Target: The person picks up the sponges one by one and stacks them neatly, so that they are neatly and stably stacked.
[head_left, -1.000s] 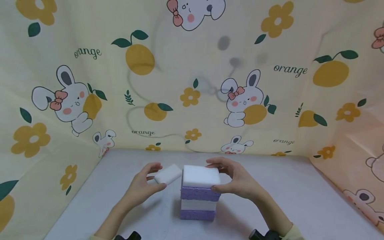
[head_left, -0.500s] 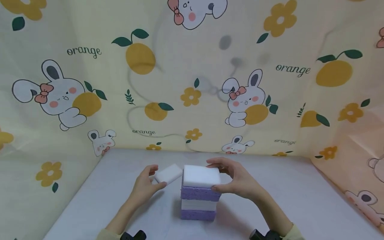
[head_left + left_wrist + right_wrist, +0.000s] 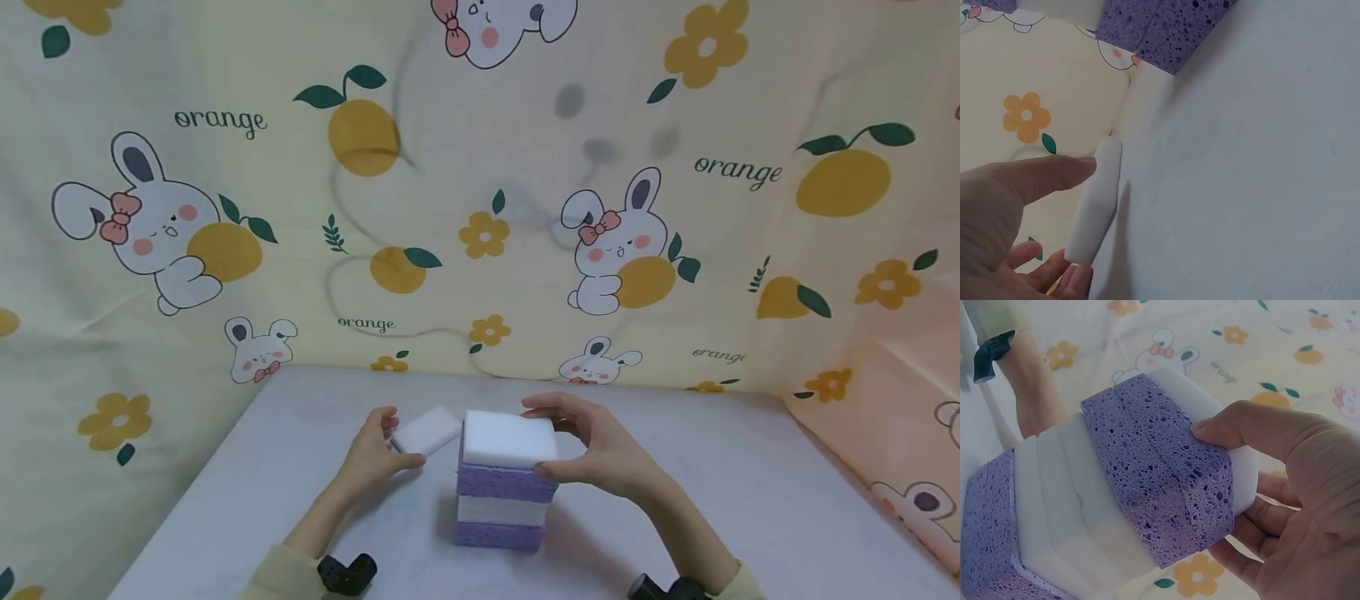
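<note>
A stack of white and purple sponges point(image 3: 500, 508) stands upright on the table, a white sponge point(image 3: 509, 438) on top. My right hand point(image 3: 600, 446) grips the stack's upper end from the right. In the right wrist view, its thumb point(image 3: 1213, 429) presses the porous purple sponges point(image 3: 1160, 469) near the white top one, fingers partly hidden behind. Left of the stack, a thin white sponge point(image 3: 427, 431) lies flat. My left hand point(image 3: 375, 454) pinches it by its edges, as the left wrist view shows: thumb point(image 3: 1063, 172) by one end, fingertips point(image 3: 1077, 278) at the other.
The white tabletop point(image 3: 330, 550) meets a hanging cloth point(image 3: 420, 200) printed with rabbits and oranges at the back and sides. Each wrist carries a black camera mount point(image 3: 347, 575). Sponges in the stack sit slightly offset from each other.
My left hand has drawn in around the loose white sponge, its thumb and fingers nearer the edges. My right hand keeps its hold on the stack. The head view has shifted slightly.
</note>
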